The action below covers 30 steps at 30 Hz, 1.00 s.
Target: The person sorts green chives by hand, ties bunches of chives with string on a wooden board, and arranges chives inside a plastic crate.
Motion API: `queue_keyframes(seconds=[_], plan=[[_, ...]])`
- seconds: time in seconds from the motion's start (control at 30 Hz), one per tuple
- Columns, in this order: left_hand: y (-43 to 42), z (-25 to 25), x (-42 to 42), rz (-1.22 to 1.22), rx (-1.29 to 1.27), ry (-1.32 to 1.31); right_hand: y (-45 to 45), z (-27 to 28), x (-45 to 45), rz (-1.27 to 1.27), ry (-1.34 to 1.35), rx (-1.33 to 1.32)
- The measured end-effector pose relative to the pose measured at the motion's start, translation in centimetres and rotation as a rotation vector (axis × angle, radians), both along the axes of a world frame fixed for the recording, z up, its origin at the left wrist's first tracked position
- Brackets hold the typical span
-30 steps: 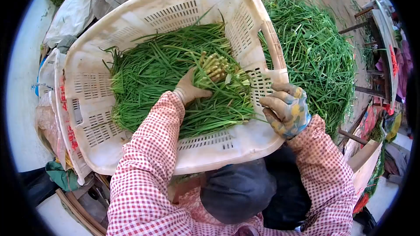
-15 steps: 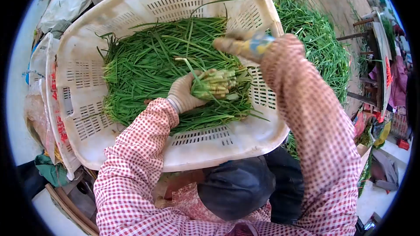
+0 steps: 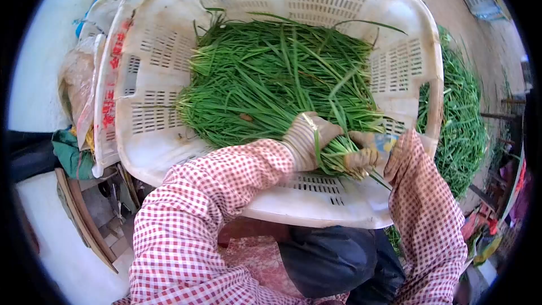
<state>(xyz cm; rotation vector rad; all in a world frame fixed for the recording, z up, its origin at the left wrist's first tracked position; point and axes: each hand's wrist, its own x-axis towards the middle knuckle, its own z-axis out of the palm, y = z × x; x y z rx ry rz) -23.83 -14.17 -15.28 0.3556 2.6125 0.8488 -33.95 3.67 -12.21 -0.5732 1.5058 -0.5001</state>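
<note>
Just outside the basket (image 3: 316, 213), a green heap (image 3: 458, 130); over it, hands (image 3: 307, 140) (image 3: 367, 157) curled around a bunch (image 3: 334, 156).

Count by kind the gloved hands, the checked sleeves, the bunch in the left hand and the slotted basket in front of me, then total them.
Gloved hands: 2, left hand and right hand
Checked sleeves: 2
Held leafy green bunch: 1
Slotted white basket: 1
Total: 6

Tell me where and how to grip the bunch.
Around its stems, probably from the near side, palm wrapping: they make a compact bundle close to the near wall of the crate, and the left hand encircles them there. Leaf blades would likely slip.
</note>
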Motion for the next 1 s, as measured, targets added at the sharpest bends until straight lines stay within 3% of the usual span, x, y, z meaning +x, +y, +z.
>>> queue_keyframes(seconds=[0.07, 0.17, 0.23, 0.27, 0.37, 0.43, 0.5, 0.57, 0.6, 0.63, 0.7, 0.77, 0.87, 0.9, 0.93, 1.0], plan=[[0.4, -0.6, 0.2, -0.042, -0.033, 0.004, -0.4, 0.5, 1.0, 0.062, 0.192, -0.054], [0.3, -0.7, 1.1, -0.041, -0.034, 0.069, 0.1, 0.0, 2.8, 0.093, 0.273, -0.128], [0.6, -0.7, 1.4, -0.016, -0.043, 0.076, 0.8, -1.6, 3.9, -0.105, 0.167, -0.108], [0.7, -0.8, 1.5, -0.003, -0.044, 0.083, 0.6, -1.4, 4.5, -0.275, 0.023, 0.029], [0.1, -0.8, 1.2, -0.022, -0.030, 0.197, 2.3, -6.7, 6.3, -0.486, -0.101, -0.045], [-0.8, 0.2, 1.2, -0.051, 0.002, 0.126, 2.0, -7.1, 5.6, -0.351, -0.045, -0.131], [-2.1, 0.7, 1.6, 0.008, 0.039, 0.369, 0.5, 2.0, 3.8, -0.378, -0.013, -0.216], [-3.8, 1.0, 1.2, 0.071, -0.222, 0.045, -0.8, 7.9, 2.5, -0.125, 0.281, 0.134], [-4.6, 0.5, 1.3, 0.131, -0.265, -0.043, -1.7, 12.7, 2.4, 0.116, 0.570, 0.266], [-5.4, -0.3, 1.5, 0.190, -0.304, -0.131, 2.4, 11.1, 1.5, 0.019, 0.586, 0.126], [-6.3, -1.7, 1.9, 0.274, -0.342, -0.321, 6.1, 13.6, 2.3, -0.264, 0.542, 0.057], [-6.7, -2.0, 2.0, 0.199, -0.283, -0.537, 10.4, 16.4, 3.5, -0.274, 0.692, -0.044], [-6.7, -8.5, 3.6, 0.225, -0.239, -0.487, 21.8, 18.8, 5.8, -0.499, 0.916, -0.131], [-5.8, -3.6, 1.9, 0.215, -0.291, -0.634, 23.0, 21.1, 7.7, -0.503, 0.986, -0.013], [-5.6, -9.1, 0.9, 0.098, -0.425, -0.584, 24.2, 23.4, 9.6, -0.504, 1.045, 0.109], [-5.4, -5.4, 1.3, 0.121, -0.387, -0.540, 27.1, 24.5, 14.5, -0.944, 0.990, 0.191]])
